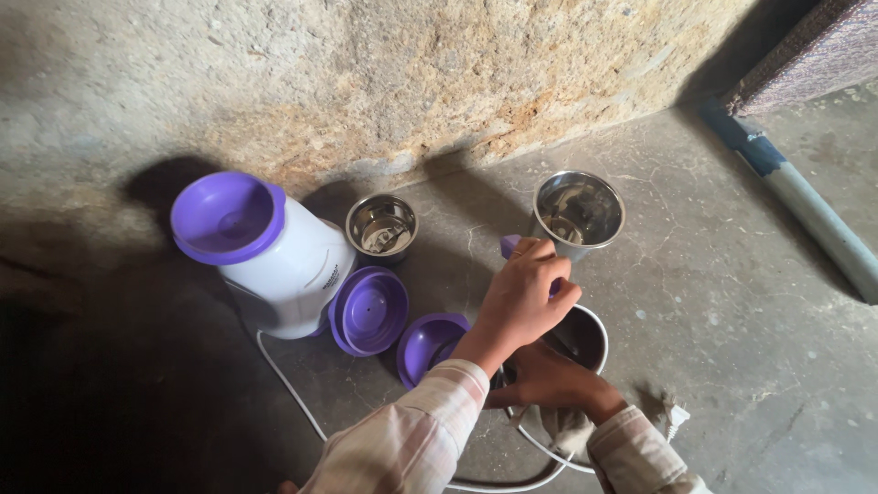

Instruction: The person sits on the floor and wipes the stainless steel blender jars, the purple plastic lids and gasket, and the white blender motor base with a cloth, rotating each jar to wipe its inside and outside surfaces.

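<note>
My left hand [526,293] reaches forward from a checked sleeve, its fingers closed on a purple handle [508,244] at the side of a tall steel mixer jar [579,210]. Below it, my right hand [549,380] grips the left side of a nearer steel jar [585,337], which the left hand partly covers. What exactly the right fingers hold is hidden. A grey cloth [567,430] lies under my right wrist.
A white mixer base with a purple top [265,242] stands at the left. A small steel jar [381,226] and two purple lids [370,311] [428,343] lie beside it. A white cord [293,384] and plug [675,419] are on the concrete floor. A rough wall rises behind; a pipe [814,215] runs at right.
</note>
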